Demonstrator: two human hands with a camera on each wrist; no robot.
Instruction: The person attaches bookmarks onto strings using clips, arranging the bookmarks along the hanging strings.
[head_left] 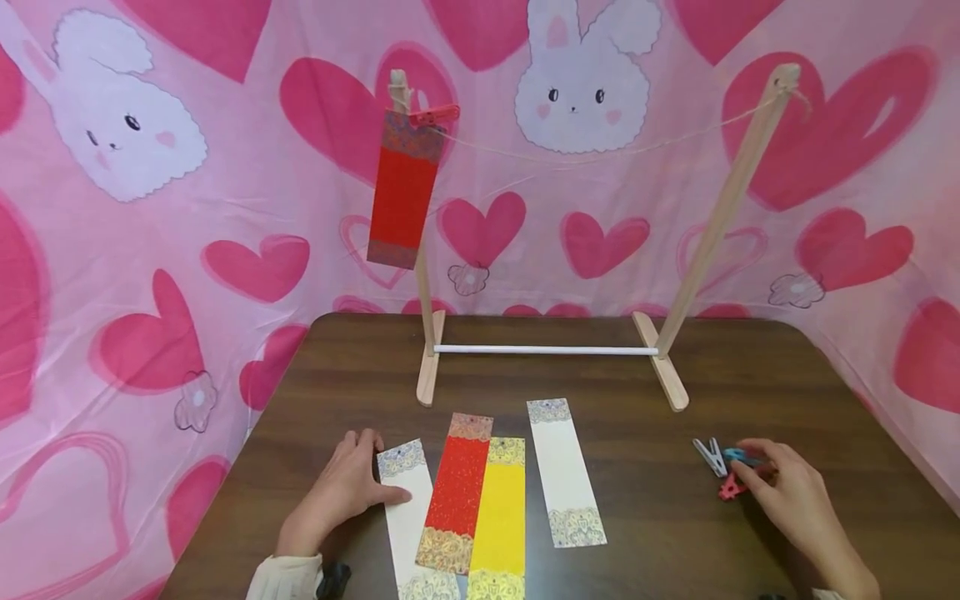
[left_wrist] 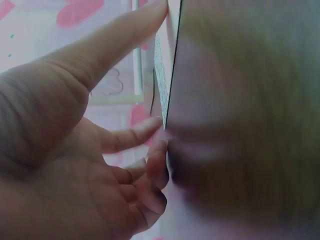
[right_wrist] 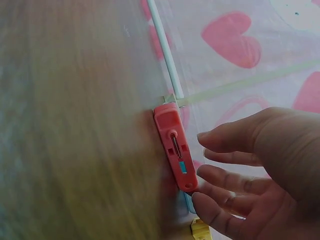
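My left hand (head_left: pixel 341 487) rests at the left edge of a white paper strip with a lace-patterned border (head_left: pixel 408 492). Its thumb lies over the strip while the other fingers are by the upper corner and the table, as the left wrist view (left_wrist: pixel 162 55) shows. At the right, my right hand (head_left: pixel 791 483) hovers with loosely bent fingers beside a small group of clothespins. Among these are a red clothespin (right_wrist: pixel 175 145), a blue one (head_left: pixel 738 455) and a grey one (head_left: pixel 709 457); a yellow clothespin (right_wrist: pixel 201 230) shows in the right wrist view.
A red strip (head_left: pixel 459 483), a yellow strip (head_left: pixel 498 517) and another white strip (head_left: pixel 566 475) lie mid-table. Behind them stands a wooden frame (head_left: pixel 720 217) with a string (head_left: pixel 600 158). From its left end a red strip (head_left: pixel 405 196) hangs by a red clothespin (head_left: pixel 435 115).
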